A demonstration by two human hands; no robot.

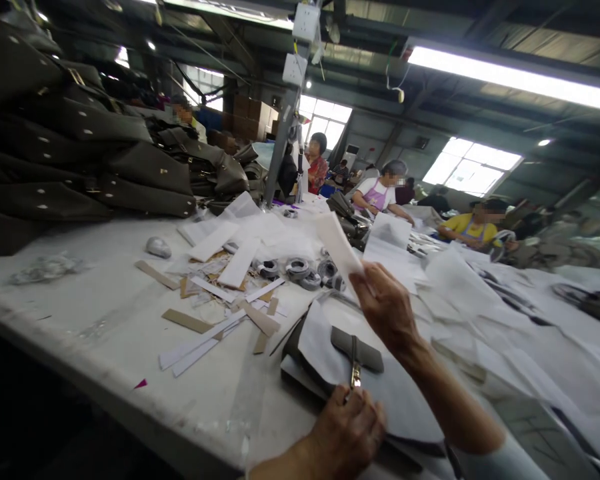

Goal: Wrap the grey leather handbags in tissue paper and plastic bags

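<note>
A grey leather bag [310, 333] lies on the white table [105, 313] in front of me, wrapped partly in white sheet material, its grey strap tab and gold clasp [355, 375] showing. My left hand [347, 430] rests on the bag's near edge, fingers curled right at the clasp. My right hand [386, 308] is raised above the bag and pinches a white paper strip [338, 245] that sticks up to the left.
Loose white and brown card strips [220, 313] and rolls of tape [297, 269] litter the table's middle. A tall stack of dark bags [70, 160] stands at the left. White sheets [455, 280] cover the right side. Other workers [380, 197] sit at the far side.
</note>
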